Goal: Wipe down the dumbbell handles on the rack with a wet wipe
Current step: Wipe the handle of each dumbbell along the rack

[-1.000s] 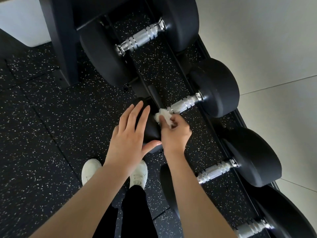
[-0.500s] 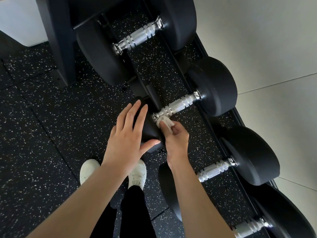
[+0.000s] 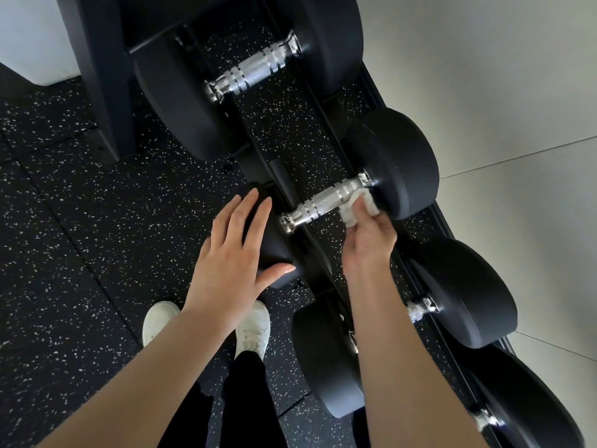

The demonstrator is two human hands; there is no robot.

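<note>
The right hand [image 3: 368, 234] pinches a wipe [image 3: 358, 206] against the handle [image 3: 326, 202] by the far head [image 3: 403, 163], while the left hand [image 3: 229, 253] rests flat, fingers straight, on the near head [image 3: 274, 250].

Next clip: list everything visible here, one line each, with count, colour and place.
Black round-headed dumbbells with knurled chrome handles: four, along the rack, the last partly cut off.
Black metal dumbbell rack: one, from top left to bottom right.
White crumpled wet wipe: one, on the second handle's far end.
Black speckled rubber floor: left and under the rack.
Pale tiled wall: right.
White shoes: two, bottom centre.
Left hand: flat on the second dumbbell's near head.
Right hand: fingers pinching the wipe.
</note>
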